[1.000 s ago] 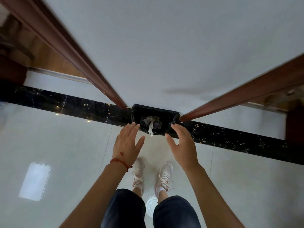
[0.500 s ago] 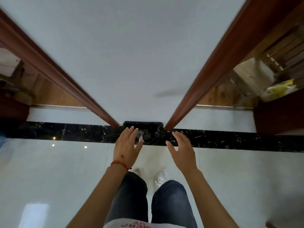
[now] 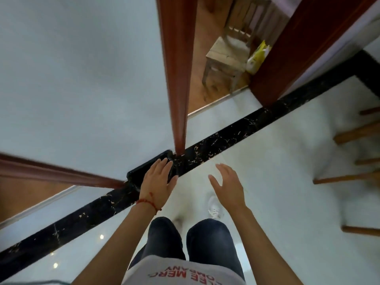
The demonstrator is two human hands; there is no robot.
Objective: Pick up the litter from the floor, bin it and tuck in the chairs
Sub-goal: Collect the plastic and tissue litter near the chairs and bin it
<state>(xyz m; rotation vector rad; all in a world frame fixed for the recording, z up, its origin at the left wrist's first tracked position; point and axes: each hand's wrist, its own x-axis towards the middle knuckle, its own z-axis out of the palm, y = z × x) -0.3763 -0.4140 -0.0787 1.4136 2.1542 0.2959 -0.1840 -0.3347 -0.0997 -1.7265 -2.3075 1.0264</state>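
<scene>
A black bin (image 3: 141, 171) stands on the floor against the white wall (image 3: 82, 79), between two red-brown door frames. My left hand (image 3: 157, 182), with a red string at the wrist, hovers with straight fingers over the bin's right end and hides its inside. My right hand (image 3: 228, 186) is spread open to the right of the bin, above the pale floor, holding nothing. Wooden chair legs (image 3: 349, 134) show at the right edge. No litter can be seen.
A black marble strip (image 3: 236, 136) runs diagonally across the white tile floor. Through the doorway stands a pale wooden chair (image 3: 224, 58) with a yellow bag (image 3: 257, 56) beside it. My legs and a white shoe (image 3: 214, 208) are below.
The view has swung to the right, bringing the doorway chair and the chair legs into sight. Both hands stay open; the bin's contents, seen earlier, are now hidden behind my left hand.
</scene>
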